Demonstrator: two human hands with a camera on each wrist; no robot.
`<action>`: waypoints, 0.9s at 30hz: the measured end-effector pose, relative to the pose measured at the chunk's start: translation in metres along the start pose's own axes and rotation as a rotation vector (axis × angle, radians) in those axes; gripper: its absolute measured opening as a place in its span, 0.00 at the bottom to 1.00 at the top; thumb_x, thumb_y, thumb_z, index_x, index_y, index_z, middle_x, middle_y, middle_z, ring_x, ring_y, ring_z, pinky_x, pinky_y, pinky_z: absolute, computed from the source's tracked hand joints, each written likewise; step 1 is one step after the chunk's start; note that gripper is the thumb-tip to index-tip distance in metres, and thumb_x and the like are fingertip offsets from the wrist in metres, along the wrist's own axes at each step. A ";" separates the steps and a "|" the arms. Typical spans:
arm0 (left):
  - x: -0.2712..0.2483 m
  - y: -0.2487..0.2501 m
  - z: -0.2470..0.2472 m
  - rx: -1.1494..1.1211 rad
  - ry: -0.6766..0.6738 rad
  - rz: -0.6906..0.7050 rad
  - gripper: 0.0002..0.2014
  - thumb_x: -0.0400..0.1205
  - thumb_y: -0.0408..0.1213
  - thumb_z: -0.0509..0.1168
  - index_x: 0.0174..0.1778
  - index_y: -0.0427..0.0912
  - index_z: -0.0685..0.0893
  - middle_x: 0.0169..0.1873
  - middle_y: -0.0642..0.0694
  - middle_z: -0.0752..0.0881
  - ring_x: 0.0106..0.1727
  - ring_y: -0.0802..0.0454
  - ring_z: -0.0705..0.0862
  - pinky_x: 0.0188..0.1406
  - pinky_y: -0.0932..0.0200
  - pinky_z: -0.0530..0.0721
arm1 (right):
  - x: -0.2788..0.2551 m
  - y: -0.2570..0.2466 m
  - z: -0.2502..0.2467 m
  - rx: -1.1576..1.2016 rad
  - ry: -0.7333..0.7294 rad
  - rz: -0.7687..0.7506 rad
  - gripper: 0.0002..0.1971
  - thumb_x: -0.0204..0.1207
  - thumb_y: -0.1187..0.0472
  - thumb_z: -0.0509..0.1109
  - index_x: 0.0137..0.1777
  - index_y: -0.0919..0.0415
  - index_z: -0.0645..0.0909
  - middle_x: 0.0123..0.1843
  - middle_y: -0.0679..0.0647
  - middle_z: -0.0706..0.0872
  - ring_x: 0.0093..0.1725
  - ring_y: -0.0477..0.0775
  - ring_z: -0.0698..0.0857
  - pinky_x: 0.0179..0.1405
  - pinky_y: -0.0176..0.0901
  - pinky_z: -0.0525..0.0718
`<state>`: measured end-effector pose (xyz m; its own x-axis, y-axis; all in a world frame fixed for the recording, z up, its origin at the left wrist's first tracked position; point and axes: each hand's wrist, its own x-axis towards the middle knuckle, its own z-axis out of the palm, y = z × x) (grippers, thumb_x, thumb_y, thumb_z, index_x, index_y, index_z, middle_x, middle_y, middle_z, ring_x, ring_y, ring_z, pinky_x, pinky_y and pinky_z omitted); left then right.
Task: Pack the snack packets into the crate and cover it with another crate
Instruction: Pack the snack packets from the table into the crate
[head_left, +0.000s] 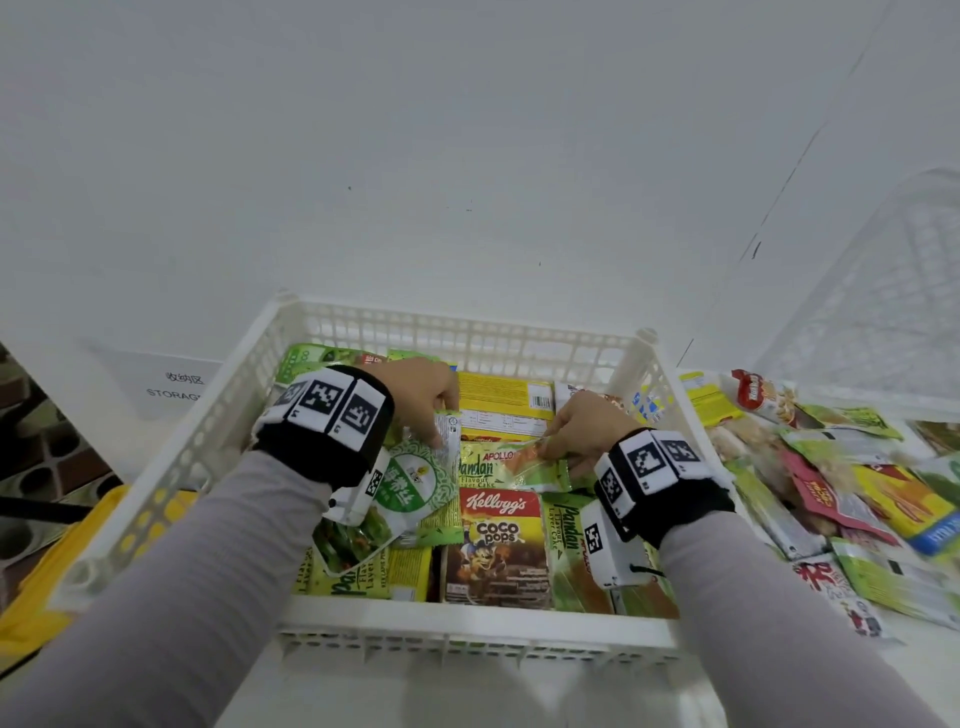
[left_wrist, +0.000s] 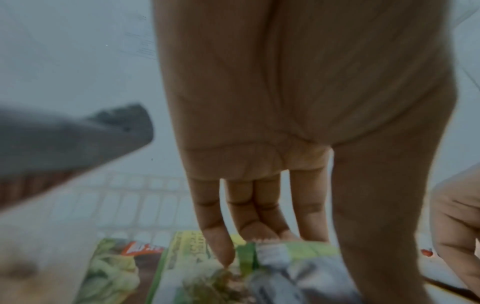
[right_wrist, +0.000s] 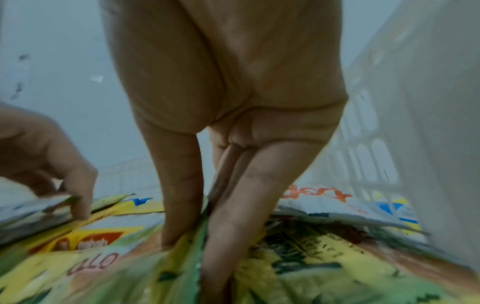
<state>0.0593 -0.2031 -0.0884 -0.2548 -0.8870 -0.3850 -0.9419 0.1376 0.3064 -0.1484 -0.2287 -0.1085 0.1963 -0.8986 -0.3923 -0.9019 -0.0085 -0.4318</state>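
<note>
A white slatted crate (head_left: 467, 621) stands in front of me, filled with several snack packets. My left hand (head_left: 441, 415) pinches the top edge of a green-and-white round-label packet (head_left: 415, 480) at the crate's middle left. In the left wrist view the thumb and fingers of that hand (left_wrist: 285, 253) close on the packet's edge (left_wrist: 285, 269). My right hand (head_left: 550, 441) pinches a green Apollo Pandan cake packet (head_left: 498, 465) beside it. The right wrist view has thumb and fingers (right_wrist: 197, 257) gripping a fold of that packet (right_wrist: 116, 277). A second white crate (head_left: 883, 291) stands at the right.
Several loose packets (head_left: 841, 478) lie heaped on the table right of the crate. A Coco Pops packet (head_left: 498, 545) lies near the crate's front wall. A paper sign (head_left: 171, 387) lies left of the crate, and a yellow object (head_left: 47, 582) sits at the lower left.
</note>
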 end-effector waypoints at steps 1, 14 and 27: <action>0.000 -0.001 -0.001 0.004 0.034 0.002 0.23 0.74 0.37 0.74 0.65 0.39 0.78 0.49 0.48 0.77 0.47 0.49 0.83 0.44 0.57 0.82 | 0.000 0.000 0.002 -0.035 0.014 -0.001 0.17 0.69 0.60 0.79 0.53 0.73 0.85 0.48 0.64 0.88 0.45 0.59 0.87 0.55 0.54 0.87; -0.014 -0.012 -0.027 -0.612 0.432 0.140 0.06 0.81 0.33 0.67 0.40 0.45 0.77 0.18 0.54 0.79 0.24 0.58 0.76 0.26 0.68 0.74 | -0.010 -0.007 -0.013 0.443 -0.063 -0.327 0.17 0.76 0.45 0.68 0.52 0.60 0.82 0.48 0.52 0.86 0.48 0.49 0.85 0.54 0.49 0.84; -0.010 0.029 -0.002 -0.231 0.028 0.099 0.23 0.76 0.42 0.72 0.65 0.43 0.73 0.42 0.52 0.83 0.45 0.48 0.85 0.45 0.51 0.85 | -0.026 -0.007 -0.041 0.203 -0.128 -0.150 0.10 0.74 0.73 0.69 0.51 0.62 0.74 0.42 0.64 0.81 0.33 0.56 0.79 0.29 0.40 0.77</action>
<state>0.0353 -0.1910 -0.0743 -0.3340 -0.8865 -0.3204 -0.8371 0.1227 0.5331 -0.1634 -0.2234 -0.0621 0.3799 -0.8314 -0.4056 -0.7663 -0.0372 -0.6414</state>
